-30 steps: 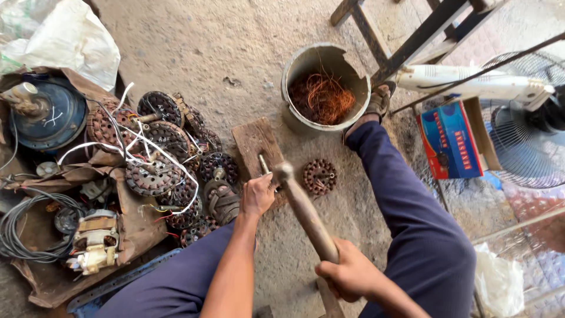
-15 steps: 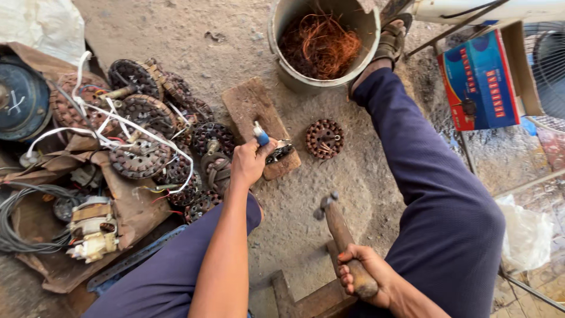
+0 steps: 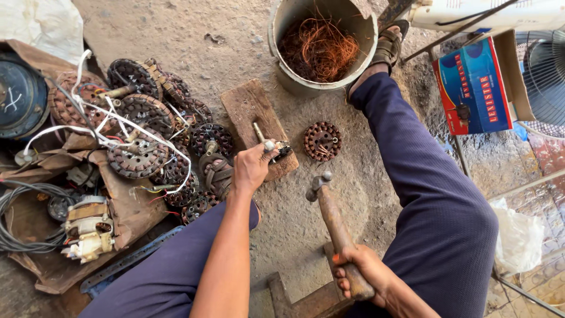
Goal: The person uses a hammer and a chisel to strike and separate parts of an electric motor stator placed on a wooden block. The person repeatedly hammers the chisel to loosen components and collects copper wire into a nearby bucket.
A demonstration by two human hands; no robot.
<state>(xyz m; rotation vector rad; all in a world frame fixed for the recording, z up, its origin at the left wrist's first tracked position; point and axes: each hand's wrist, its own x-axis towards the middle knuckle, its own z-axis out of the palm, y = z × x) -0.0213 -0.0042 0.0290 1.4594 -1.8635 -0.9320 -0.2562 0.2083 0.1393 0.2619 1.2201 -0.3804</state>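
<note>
My left hand grips a metal chisel whose tip rests on a wooden block on the ground, beside a small dark part at the block's near right corner. My right hand is shut on the wooden handle of a hammer, its steel head lowered just right of the block. A round rusty motor stator lies on the ground to the right of the block, apart from both hands.
A metal bucket holding tangled copper wire stands beyond the block. A pile of stators with white wires lies at left on cardboard. A blue and red box and a fan are at right.
The hammer has come down from raised over the block to low near my right knee. My left hand stays on the chisel at the block.
</note>
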